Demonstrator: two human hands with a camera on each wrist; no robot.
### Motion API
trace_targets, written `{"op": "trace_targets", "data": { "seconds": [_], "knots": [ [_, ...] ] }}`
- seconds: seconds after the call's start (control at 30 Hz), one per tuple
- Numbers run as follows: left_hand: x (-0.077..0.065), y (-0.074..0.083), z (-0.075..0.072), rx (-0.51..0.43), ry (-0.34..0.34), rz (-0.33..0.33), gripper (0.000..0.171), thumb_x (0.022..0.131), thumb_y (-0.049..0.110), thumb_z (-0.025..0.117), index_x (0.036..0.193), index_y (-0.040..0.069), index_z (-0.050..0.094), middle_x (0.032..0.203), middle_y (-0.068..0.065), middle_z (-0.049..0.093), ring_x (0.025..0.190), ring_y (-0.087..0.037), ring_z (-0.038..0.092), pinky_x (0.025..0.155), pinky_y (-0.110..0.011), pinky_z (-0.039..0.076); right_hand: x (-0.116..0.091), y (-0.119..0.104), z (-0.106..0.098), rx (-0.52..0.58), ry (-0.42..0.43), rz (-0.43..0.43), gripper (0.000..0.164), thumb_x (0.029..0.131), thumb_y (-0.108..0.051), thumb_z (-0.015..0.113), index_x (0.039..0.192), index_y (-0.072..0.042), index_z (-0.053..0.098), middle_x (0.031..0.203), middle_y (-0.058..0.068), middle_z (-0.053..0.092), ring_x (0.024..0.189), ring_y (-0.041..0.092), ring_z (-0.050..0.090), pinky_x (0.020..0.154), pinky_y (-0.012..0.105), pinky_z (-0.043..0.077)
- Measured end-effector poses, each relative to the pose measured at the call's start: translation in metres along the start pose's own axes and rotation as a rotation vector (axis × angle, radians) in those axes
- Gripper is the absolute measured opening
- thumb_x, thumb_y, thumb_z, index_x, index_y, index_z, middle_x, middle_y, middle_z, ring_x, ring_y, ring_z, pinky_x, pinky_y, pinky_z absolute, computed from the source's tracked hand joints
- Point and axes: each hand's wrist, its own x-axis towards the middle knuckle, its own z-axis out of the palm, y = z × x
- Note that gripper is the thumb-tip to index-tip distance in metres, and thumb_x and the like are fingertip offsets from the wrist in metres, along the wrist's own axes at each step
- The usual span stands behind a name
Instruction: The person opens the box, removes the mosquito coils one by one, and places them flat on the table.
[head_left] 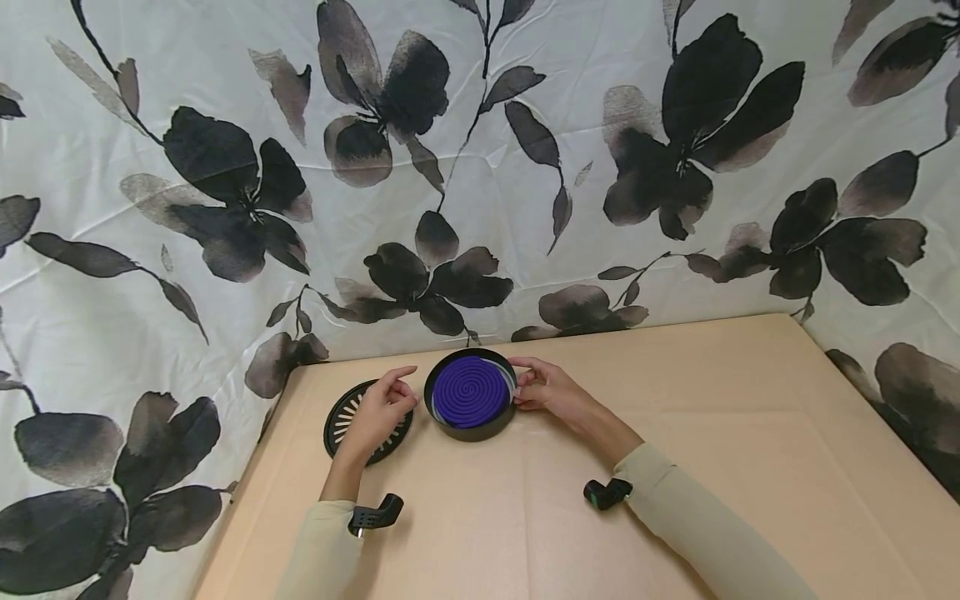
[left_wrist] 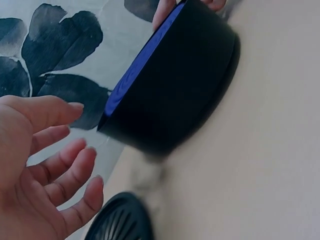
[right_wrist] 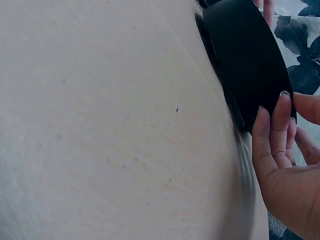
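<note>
A round black mosquito coil holder (head_left: 474, 432) stands on the table with a purple spiral mosquito coil (head_left: 471, 392) inside it. My right hand (head_left: 553, 392) pinches the holder's right rim. In the right wrist view, fingertips (right_wrist: 282, 100) lie against the dark outer wall while another digit reaches the rim. Over the black slotted lid (head_left: 340, 423), just left of the holder, my left hand (head_left: 384, 410) hovers with loosely bent fingers and nothing in them. The left wrist view shows that hand apart from the holder's wall (left_wrist: 175, 80).
Both things are on a light brown table (head_left: 675, 467), close to its back edge. A white cloth (head_left: 540, 275) with dark flowers hangs behind it. A black wrist camera (head_left: 378, 512) sits on the left forearm, another wrist camera (head_left: 606, 493) on the right.
</note>
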Motion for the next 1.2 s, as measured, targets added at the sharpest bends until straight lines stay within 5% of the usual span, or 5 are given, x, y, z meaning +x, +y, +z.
{"op": "trace_targets", "data": {
  "seconds": [0.43,0.83,1.2],
  "knots": [
    [0.006,-0.001,0.033,-0.309,0.065,-0.096,0.065,0.083,-0.013,0.059,0.146,0.002,0.050,0.088,-0.004,0.048,0.066,-0.011,0.048,0.056,-0.025,0.048,-0.004,0.002,0.001,0.008,0.003,-0.011,0.066,0.091,0.005,0.063,0.152,-0.008,0.043,0.103,0.009,0.054,0.087,0.017,0.065,0.084,0.040,0.060],
    [0.010,-0.006,0.042,-0.371,0.107,-0.172,0.063,0.081,-0.010,0.054,0.141,0.008,0.058,0.086,-0.001,0.048,0.069,-0.013,0.053,0.061,-0.026,0.054,-0.002,0.000,0.003,0.037,0.002,-0.009,0.064,0.092,0.005,0.062,0.152,-0.007,0.043,0.100,0.006,0.051,0.082,0.017,0.066,0.081,0.038,0.060],
    [0.010,-0.007,0.041,-0.455,0.070,-0.203,0.066,0.083,-0.014,0.053,0.145,0.008,0.054,0.086,-0.003,0.049,0.068,-0.014,0.052,0.059,-0.024,0.051,-0.004,0.001,0.004,0.008,-0.012,-0.025,0.066,0.091,0.005,0.061,0.153,-0.007,0.041,0.100,0.007,0.053,0.085,0.016,0.065,0.080,0.037,0.060]
  ]
}}
